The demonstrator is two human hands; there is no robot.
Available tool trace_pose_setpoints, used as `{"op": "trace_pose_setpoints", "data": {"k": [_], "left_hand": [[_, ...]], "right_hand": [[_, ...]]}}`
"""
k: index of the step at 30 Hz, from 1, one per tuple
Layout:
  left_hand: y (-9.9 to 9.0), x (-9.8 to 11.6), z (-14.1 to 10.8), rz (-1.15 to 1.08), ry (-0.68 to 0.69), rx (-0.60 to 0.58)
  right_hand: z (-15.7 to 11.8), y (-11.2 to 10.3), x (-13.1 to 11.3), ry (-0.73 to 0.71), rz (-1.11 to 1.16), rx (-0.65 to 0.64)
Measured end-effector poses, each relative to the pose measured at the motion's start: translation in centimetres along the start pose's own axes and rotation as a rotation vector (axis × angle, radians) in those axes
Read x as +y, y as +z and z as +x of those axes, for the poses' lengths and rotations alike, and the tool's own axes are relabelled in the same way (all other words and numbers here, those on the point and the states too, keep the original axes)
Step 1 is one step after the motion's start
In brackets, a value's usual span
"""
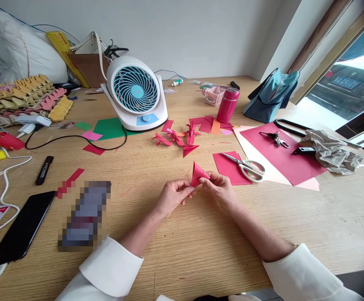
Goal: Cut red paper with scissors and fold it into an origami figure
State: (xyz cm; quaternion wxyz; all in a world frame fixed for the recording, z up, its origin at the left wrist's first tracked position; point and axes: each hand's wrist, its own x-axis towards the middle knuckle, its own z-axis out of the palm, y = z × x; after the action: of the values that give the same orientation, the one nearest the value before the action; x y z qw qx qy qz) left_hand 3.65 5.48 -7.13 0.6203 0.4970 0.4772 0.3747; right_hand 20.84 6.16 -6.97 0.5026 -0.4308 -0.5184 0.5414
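A small folded piece of red paper [197,173] is held between my two hands, above the middle of the table. My left hand [177,193] pinches its lower left edge between thumb and fingers. On its right side, my right hand [220,188] grips it with the thumb in front and the fingers behind. Just beyond lie several folded red paper figures [177,137] and a red folded triangle [190,150]. White-handled scissors [252,169] rest on red paper sheets [224,165] to the right of my right hand.
A white fan [136,90] stands behind, its cable [75,137] running left. A pink bottle [228,105], a blue bag [272,96], a large red sheet [282,161], keys [276,139] and a grey cloth [332,150] are to the right. A black marker [44,170] and a phone [23,228] lie left.
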Motion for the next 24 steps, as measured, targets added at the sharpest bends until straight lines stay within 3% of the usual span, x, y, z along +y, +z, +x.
{"op": "trace_pose_setpoints", "data": {"k": [11,16,24], "left_hand": [[0.2,-0.26,0.07,0.036,0.036,0.043],[0.18,-0.23,0.1,0.03,0.043,0.048],[0.71,-0.82,-0.06,0.041,0.054,0.043]], "right_hand": [[-0.19,-0.35,0.01,-0.019,-0.067,-0.02],[-0.21,-0.58,0.34,-0.001,-0.026,-0.065],[-0.26,0.04,0.1,-0.041,0.038,-0.03]]}}
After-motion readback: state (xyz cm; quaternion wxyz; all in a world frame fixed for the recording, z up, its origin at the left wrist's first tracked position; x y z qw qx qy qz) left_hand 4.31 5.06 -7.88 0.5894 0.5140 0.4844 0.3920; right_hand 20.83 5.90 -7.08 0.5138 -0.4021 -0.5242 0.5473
